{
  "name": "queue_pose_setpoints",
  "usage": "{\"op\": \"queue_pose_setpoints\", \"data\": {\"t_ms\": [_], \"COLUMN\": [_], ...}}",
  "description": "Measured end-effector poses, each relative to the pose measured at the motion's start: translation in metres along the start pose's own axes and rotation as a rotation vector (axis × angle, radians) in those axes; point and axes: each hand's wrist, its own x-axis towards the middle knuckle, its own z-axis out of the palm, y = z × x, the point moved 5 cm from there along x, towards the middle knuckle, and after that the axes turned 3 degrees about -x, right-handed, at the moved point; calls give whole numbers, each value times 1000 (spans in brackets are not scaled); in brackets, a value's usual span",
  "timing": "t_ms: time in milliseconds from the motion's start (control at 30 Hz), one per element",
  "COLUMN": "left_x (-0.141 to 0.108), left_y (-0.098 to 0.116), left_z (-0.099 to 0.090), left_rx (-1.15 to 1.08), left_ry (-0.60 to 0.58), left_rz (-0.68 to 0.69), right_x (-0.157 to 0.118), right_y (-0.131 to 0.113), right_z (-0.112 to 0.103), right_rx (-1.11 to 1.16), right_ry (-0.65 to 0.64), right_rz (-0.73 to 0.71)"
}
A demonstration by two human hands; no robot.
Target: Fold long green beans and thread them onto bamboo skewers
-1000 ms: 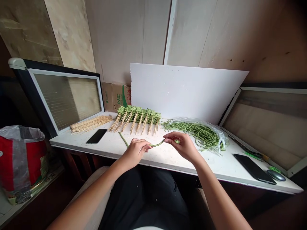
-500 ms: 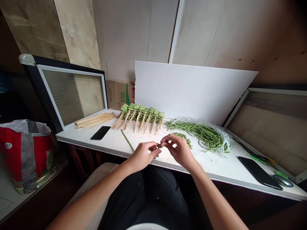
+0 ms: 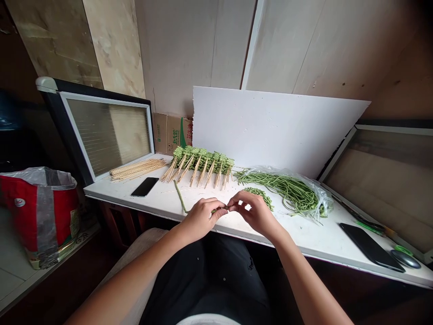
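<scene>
Bean [image 3: 219, 210]: clamped by left hand [image 3: 202, 218], right hand [image 3: 255, 214] pinching beside it
Grip: hands together, fingertips nearly touching
Table [image 3: 304, 241]: bean pile [image 3: 259, 197], bagged beans [image 3: 287, 193], skewered beans [image 3: 203, 161]

Long bean [image 3: 219, 210] partly hidden between hands [image 3: 202, 217] [image 3: 257, 214], arms [image 3: 135, 266] cut off

A thin green bean [image 3: 214, 211] is pinched between the left hand [image 3: 203, 219] and right hand [image 3: 255, 214]; another long bean [image 3: 179, 197] lies curved on the tabletop [image 3: 304, 239], near them.
</scene>
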Motion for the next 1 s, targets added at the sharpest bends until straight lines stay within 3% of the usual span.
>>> {"op": "queue_pose_setpoints", "data": {"t_ms": [367,700,833,1000], "left_x": [-2,-2,-1,-1], "left_y": [-6,-9,-14,-16], "left_z": [5,3,-1,0], "left_rx": [-3,-229,-370,-349], "left_ry": [-22,-71,-98,-95], "left_rz": [107,40,-38,-108], "right_x": [2,2,3,-12], "right_y": [8,24,50,115], "right_z": [14,28,3,-47], "right_rx": [256,658,724,227], "right_ry": [-112,-173,22,307], "right_rz": [35,76,127,392]}}
